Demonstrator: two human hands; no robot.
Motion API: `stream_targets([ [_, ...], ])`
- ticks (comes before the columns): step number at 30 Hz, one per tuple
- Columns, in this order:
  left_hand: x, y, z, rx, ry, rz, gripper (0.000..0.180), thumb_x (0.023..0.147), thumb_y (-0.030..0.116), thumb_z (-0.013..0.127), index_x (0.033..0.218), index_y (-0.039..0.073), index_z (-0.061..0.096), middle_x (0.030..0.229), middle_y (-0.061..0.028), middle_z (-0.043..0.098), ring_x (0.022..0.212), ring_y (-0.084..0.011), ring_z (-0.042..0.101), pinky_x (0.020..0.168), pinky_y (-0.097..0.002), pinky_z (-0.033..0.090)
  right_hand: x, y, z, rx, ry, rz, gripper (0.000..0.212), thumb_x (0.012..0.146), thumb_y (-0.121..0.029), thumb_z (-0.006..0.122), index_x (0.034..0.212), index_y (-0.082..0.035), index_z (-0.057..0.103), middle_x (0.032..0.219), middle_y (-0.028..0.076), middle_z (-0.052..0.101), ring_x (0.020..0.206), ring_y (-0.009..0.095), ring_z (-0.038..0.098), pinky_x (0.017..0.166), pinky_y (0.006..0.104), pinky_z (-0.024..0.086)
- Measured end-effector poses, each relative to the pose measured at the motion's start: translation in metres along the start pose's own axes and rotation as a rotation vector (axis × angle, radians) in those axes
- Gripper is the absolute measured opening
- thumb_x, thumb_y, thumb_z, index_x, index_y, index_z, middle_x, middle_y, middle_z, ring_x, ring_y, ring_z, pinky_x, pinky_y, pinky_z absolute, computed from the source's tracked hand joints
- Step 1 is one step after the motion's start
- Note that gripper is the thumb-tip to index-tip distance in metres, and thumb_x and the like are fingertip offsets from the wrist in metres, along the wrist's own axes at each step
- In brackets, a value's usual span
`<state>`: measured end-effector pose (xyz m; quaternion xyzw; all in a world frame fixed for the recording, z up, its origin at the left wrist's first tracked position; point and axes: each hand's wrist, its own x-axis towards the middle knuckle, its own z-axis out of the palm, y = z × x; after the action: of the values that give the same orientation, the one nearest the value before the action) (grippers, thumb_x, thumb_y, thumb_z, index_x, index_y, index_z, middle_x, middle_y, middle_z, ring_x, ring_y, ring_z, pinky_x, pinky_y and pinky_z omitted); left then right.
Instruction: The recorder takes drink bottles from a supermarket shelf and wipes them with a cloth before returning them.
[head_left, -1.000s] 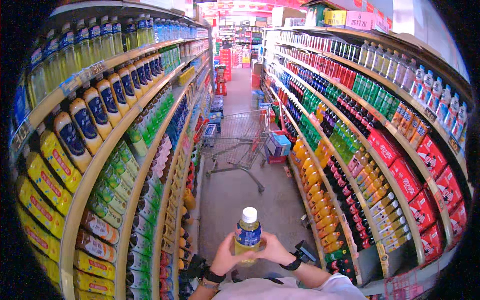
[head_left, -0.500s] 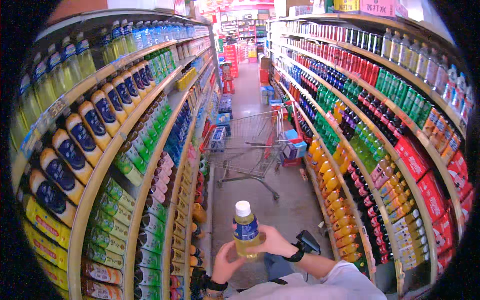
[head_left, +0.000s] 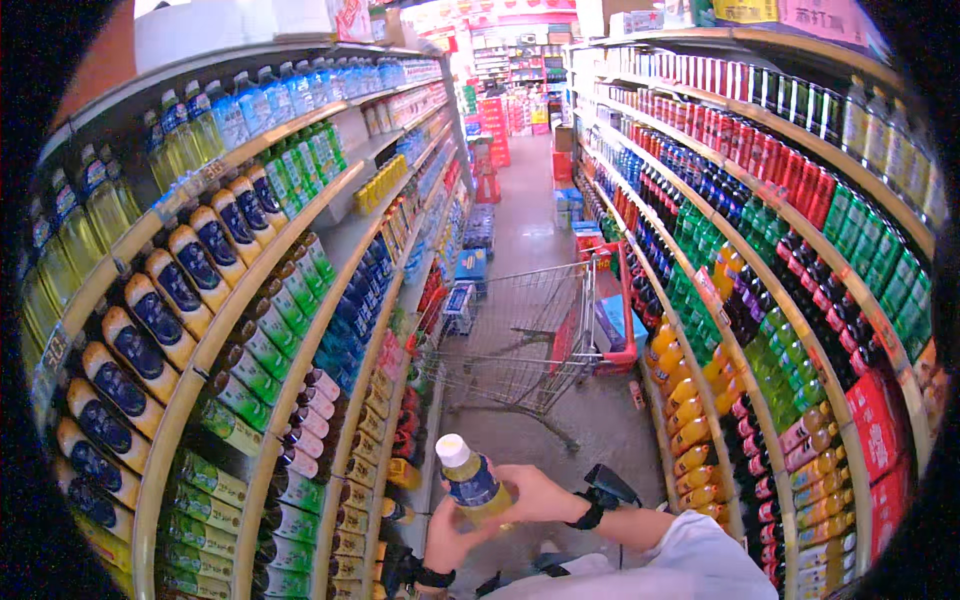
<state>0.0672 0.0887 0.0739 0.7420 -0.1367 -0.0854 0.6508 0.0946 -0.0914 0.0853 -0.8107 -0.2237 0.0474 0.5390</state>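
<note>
A clear drink bottle (head_left: pixel 476 488) with a white cap, a dark blue label and pale yellow liquid is held in front of my body, its cap tilted to the left. My right hand (head_left: pixel 532 496) grips it from the right, around its lower half. Around the lower left of the bottle my left hand (head_left: pixel 452 537) is curled, with its fingers partly hidden. Both wrists wear dark bands. Just beyond stands a metal shopping cart (head_left: pixel 520 340) with a red handle, turned crosswise in the aisle.
Drink shelves line both sides. On the left are rows of blue-labelled bottles (head_left: pixel 160 310) and green-labelled bottles (head_left: pixel 265 345); on the right, orange drink bottles (head_left: pixel 690 430) and green cans (head_left: pixel 880 250). Boxes (head_left: pixel 472 265) sit on the floor along the aisle (head_left: pixel 535 200).
The bottle has gone from nearly upright to leaning left, and both hands have shifted slightly down with it. The whole view has swung a little to the left.
</note>
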Motion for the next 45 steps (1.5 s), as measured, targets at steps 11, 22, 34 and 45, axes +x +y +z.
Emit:
stream_targets([
  [11,0.099,0.051,-0.080,0.412,0.132,0.167,0.052,0.056,0.020,0.075,0.099,0.002,0.050,0.092,-0.0069,0.055,0.085,-0.0156,0.053,0.077,-0.0281,0.041,0.144,-0.008,-0.029,0.303,-0.264,0.046,0.049,0.061,-0.013,0.073,0.103,0.001,0.051,0.095,0.006,0.057,0.086,0.010,0.052,0.077,0.0267,0.043],
  [22,0.171,0.101,-0.185,0.287,0.434,0.255,0.051,0.055,0.017,0.073,0.098,0.001,0.051,0.089,-0.0073,0.055,0.084,-0.0166,0.054,0.076,-0.0289,0.042,0.305,-0.077,-0.022,0.499,-0.254,-0.286,0.041,0.066,-0.019,0.069,0.098,0.001,0.053,0.090,0.007,0.058,0.081,0.011,0.053,0.074,0.0273,0.044],
  [34,0.209,0.219,-0.269,0.560,0.783,0.539,0.045,0.065,0.018,0.069,0.102,0.000,0.051,0.093,-0.0068,0.056,0.086,-0.0131,0.053,0.077,-0.0268,0.041,0.431,-0.211,-0.044,0.601,-0.461,-0.719,0.034,0.069,-0.012,0.065,0.098,0.001,0.055,0.091,0.005,0.059,0.077,0.010,0.055,0.071,0.0247,0.045],
  [45,0.240,0.346,-0.345,1.137,1.121,0.887,0.039,0.073,0.008,0.060,0.106,-0.003,0.044,0.098,-0.0111,0.055,0.089,-0.0144,0.053,0.075,-0.0260,0.043,0.545,-0.336,-0.021,0.688,0.037,-1.495,0.038,0.063,-0.025,0.066,0.088,0.002,0.057,0.082,0.015,0.060,0.075,0.022,0.059,0.070,0.0283,0.045],
])
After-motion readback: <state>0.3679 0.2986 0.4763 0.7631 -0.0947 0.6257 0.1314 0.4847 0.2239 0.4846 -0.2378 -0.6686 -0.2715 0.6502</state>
